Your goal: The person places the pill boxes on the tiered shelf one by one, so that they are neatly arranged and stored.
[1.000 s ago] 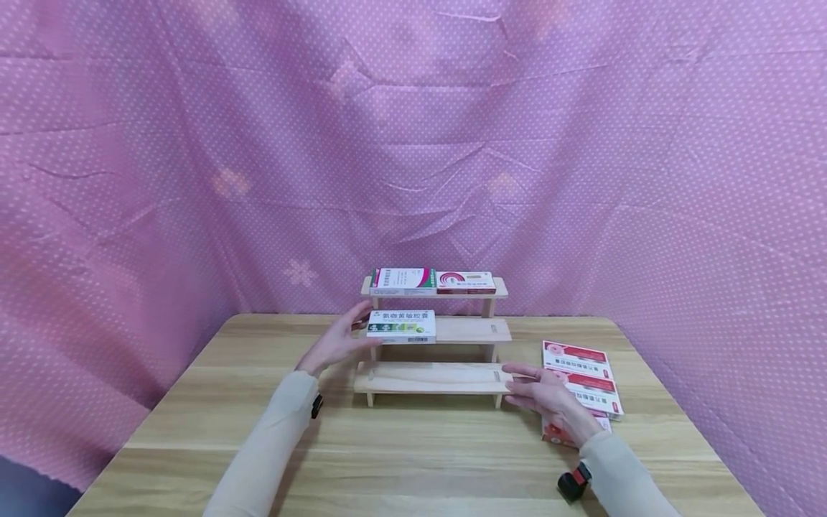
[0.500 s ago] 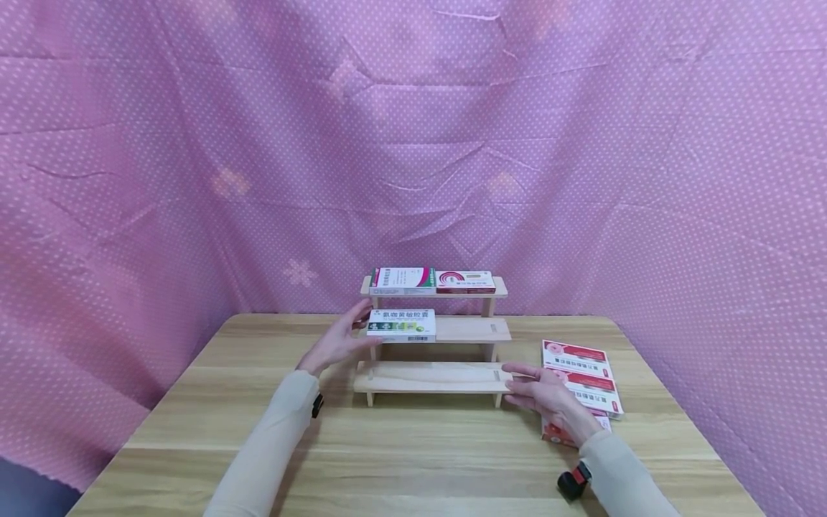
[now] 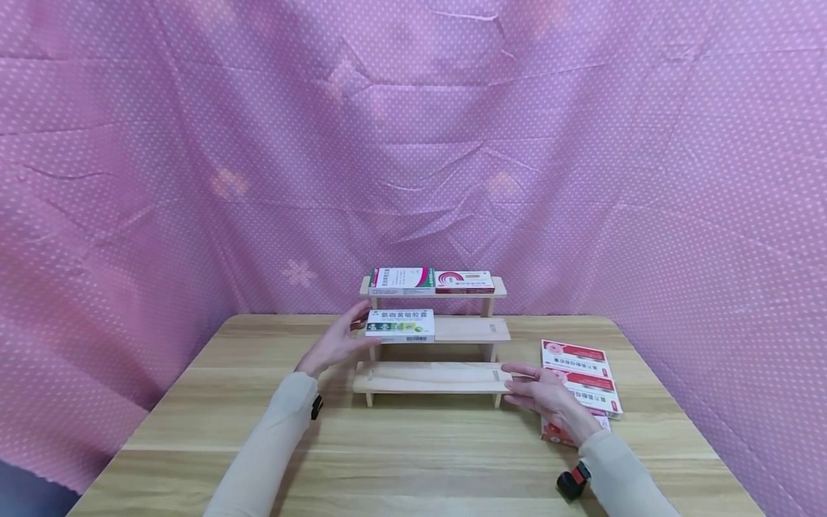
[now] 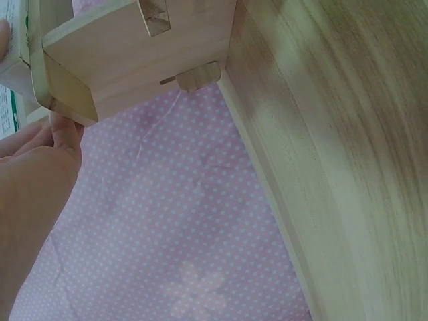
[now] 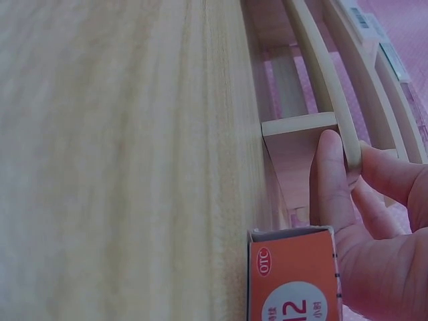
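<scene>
A three-tier wooden display stand [image 3: 400, 377] stands on the table between both hands. My left hand [image 3: 336, 343] grips the left end of its middle board, fingers at the back edge and thumb at the front beside a white and green medicine box [image 3: 400, 325]. In the left wrist view, a bent finger [image 4: 65, 132] meets the board's end [image 4: 63, 87]. My right hand [image 3: 549, 395] pinches the right end of the lowest board; in the right wrist view the thumb [image 5: 384, 170] is on top, with fingers below.
On the top tier lie a white, pink and green medicine box [image 3: 402, 281] and a white and red one [image 3: 465, 281]. Red and white medicine boxes [image 3: 581, 384] lie right of the stand, an orange box [image 5: 294, 281] close to my right hand. A pink dotted curtain [image 3: 413, 143] hangs behind.
</scene>
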Demonstrator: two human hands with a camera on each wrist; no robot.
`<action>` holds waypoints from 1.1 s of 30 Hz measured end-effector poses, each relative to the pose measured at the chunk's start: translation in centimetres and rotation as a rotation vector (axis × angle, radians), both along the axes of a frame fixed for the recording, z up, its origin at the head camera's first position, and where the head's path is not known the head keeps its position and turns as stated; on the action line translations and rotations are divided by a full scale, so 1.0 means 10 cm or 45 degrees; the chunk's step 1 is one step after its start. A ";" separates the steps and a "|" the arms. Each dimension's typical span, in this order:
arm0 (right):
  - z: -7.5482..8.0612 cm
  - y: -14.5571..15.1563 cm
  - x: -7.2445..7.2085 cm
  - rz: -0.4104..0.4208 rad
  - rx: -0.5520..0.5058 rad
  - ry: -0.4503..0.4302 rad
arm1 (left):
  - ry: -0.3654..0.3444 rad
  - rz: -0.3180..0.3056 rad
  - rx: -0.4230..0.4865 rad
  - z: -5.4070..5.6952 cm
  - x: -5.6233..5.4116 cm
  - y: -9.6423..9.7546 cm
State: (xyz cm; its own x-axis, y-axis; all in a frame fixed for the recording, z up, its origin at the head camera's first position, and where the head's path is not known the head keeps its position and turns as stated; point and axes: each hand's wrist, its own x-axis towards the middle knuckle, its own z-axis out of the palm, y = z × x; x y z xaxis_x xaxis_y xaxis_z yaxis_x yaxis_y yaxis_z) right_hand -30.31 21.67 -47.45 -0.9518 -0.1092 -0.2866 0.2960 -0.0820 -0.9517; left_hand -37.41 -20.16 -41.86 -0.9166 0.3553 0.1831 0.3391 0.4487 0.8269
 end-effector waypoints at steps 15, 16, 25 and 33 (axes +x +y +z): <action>-0.01 0.02 0.00 0.046 -0.018 0.032 | -0.009 0.008 0.011 0.00 -0.03 0.00; -0.02 0.03 0.00 0.056 -0.020 0.038 | -0.009 0.006 0.016 -0.01 -0.03 0.00; -0.02 0.03 0.01 0.077 -0.024 0.060 | -0.017 0.011 0.028 -0.01 -0.03 0.00; 0.00 0.02 0.02 0.069 -0.016 0.048 | -0.026 0.017 0.017 0.01 -0.01 0.00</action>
State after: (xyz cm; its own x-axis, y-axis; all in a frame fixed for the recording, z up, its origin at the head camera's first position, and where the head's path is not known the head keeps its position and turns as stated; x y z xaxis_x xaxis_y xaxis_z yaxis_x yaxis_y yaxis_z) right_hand -30.10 21.83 -47.45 -0.9545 -0.1639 -0.2491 0.2644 -0.0787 -0.9612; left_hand -37.55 -20.19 -41.79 -0.9249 0.3407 0.1688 0.3160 0.4419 0.8395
